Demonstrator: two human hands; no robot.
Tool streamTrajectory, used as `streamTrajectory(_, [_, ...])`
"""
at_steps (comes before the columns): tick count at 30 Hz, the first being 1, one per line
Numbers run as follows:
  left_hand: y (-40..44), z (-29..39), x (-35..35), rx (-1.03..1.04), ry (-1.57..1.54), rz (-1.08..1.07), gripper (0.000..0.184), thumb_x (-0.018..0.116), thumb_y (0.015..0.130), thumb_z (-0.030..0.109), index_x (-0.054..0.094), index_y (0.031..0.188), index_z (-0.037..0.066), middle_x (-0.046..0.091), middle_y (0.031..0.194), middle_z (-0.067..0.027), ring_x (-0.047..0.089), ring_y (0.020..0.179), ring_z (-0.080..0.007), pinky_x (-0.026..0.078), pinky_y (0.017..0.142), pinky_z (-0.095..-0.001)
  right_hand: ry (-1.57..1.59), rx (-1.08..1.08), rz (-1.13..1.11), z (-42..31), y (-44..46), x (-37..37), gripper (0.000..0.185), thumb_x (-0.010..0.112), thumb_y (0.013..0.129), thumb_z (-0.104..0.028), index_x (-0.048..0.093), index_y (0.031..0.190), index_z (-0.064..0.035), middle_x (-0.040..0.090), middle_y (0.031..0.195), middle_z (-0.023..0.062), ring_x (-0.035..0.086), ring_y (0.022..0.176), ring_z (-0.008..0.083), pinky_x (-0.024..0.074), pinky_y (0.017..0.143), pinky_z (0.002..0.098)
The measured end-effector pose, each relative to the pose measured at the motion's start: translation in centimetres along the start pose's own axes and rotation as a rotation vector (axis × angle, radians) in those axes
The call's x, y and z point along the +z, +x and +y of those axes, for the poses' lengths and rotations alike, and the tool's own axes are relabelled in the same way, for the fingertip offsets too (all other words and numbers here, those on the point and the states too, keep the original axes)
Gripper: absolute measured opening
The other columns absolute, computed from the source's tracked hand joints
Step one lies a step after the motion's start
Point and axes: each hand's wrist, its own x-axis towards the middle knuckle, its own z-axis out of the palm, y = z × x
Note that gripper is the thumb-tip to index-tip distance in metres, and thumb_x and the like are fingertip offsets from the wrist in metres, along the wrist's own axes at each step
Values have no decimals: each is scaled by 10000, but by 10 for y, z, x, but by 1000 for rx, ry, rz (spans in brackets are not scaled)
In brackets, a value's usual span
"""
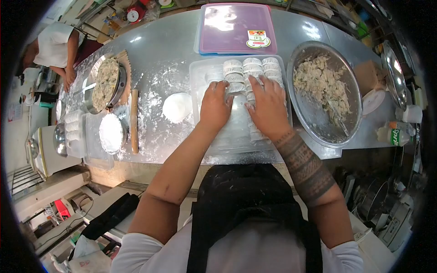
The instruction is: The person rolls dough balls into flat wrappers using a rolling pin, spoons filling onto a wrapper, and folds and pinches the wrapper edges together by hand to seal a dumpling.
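Note:
Pale, pleated dumplings (234, 71) stand in close rows inside a clear plastic container (195, 84) straight ahead of me. My left hand (215, 103) reaches over the container's left part, its bent fingertips at the near end of the left row, with the thumb apart. Over the middle and right rows lies my right hand (269, 107), fingers spread across the dumplings and covering several of them. Neither hand visibly lifts anything. The front left part of the container's floor shows bare, cloudy plastic.
Right of the container is a large metal bowl (292, 98) of chopped filling (321, 79). A purple-lidded box (236, 27) lies behind. To the left are a round dough wrapper (177, 108), rolling pin (134, 120), flour bowl (111, 133) and filling pan (122, 82). Another person (54, 45) stands far left.

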Motion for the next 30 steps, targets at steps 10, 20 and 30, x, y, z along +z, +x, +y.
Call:
streamTrajectory(10, [8,-11,11,53,12,54,280,754,802,7,654,1063,17,689,1002,-187,681,932,-381,554,842,-461,-210,-57,8,9,57,38,763,740,879,-144,421,1571,-102,464,1543,263,413,1458,462,297,1196,644])
streamTrajectory(20, [-11,2,-16,-54,-37,32,436,812,818,55,628,1213,36,679,1100,-157,709,907,-315,569,813,-425,-179,-10,-63,-3,39,13,788,802,863,-205,443,1559,-117,469,1546,241,424,1450,438,317,1191,600])
streamTrajectory(30, [-178,-29,-138,-218,-74,105,263,772,857,38,667,1099,38,659,975,-131,643,772,-272,549,708,-385,272,-229,-145,-77,29,37,106,687,910,-153,724,975,-78,660,956,152,652,953,371,528,826,481])
